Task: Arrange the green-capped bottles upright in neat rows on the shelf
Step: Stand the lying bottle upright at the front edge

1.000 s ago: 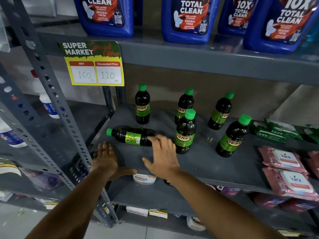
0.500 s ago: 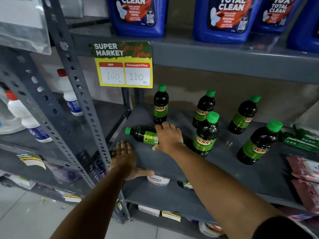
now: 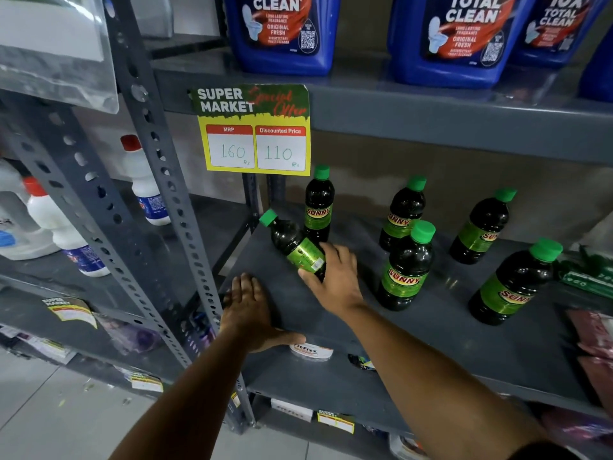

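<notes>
In the head view, the right hand (image 3: 335, 277) was closed around the lower body of the tilted bottle (image 3: 295, 245), fingers wrapped over its label, with the green cap angled up and to the left; the grip near the base looked chosen so the bottle could be pivoted upright on the shelf (image 3: 447, 343). The left hand (image 3: 250, 310) lay flat and open on the shelf's front left corner, holding nothing, seemingly to brace the person's reach. The tilted bottle sat just in front of the back-left bottle (image 3: 319, 207), which stood upright. Four more upright bottles stood to the right, scattered and not in clean rows, so I judged they would need straightening. A yellow price sign (image 3: 253, 131) hung from the shelf above.
</notes>
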A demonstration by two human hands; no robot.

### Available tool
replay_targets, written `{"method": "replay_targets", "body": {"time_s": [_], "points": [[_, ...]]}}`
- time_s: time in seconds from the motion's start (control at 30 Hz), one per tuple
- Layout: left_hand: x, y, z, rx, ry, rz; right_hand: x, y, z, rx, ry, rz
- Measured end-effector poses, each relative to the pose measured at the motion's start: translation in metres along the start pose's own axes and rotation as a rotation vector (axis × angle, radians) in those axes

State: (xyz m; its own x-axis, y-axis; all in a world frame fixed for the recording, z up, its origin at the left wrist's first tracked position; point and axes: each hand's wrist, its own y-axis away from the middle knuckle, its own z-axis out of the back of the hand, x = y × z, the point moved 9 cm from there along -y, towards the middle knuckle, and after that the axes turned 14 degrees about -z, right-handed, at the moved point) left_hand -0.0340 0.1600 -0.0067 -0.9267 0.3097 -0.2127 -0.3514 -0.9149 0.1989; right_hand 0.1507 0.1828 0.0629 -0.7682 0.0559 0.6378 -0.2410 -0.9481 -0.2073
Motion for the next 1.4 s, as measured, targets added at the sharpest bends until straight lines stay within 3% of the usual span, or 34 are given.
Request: {"method": "replay_targets", "body": {"time_s": [0.17,0.57,0.77,0.93,1.1,1.4], "points": [[0.0,0.001,0.0,-0.005,0.002,0.006,-0.007,0.01,-0.01,0.011,-0.183,-0.162],[0.0,0.0,0.001,-0.007,-0.026,0.003,-0.006,0.012,-0.019,0.163,-0.248,-0.111],[-0.001,0.0,0.001,-0.001,-0.035,-0.004,-0.005,0.015,-0.007,-0.061,-0.273,-0.204],[-0.001,0.001,0.001,0.0,-0.019,-0.011,-0.009,0.01,-0.021,0.077,-0.367,-0.256],[-0.001,0.0,0.002,0.01,-0.034,-0.026,-0.006,0.007,-0.02,0.036,-0.266,-0.24],[-0.002,-0.001,0.001,0.066,-0.092,-0.061,-0.005,0.001,-0.025,0.163,-0.268,-0.2]]}}
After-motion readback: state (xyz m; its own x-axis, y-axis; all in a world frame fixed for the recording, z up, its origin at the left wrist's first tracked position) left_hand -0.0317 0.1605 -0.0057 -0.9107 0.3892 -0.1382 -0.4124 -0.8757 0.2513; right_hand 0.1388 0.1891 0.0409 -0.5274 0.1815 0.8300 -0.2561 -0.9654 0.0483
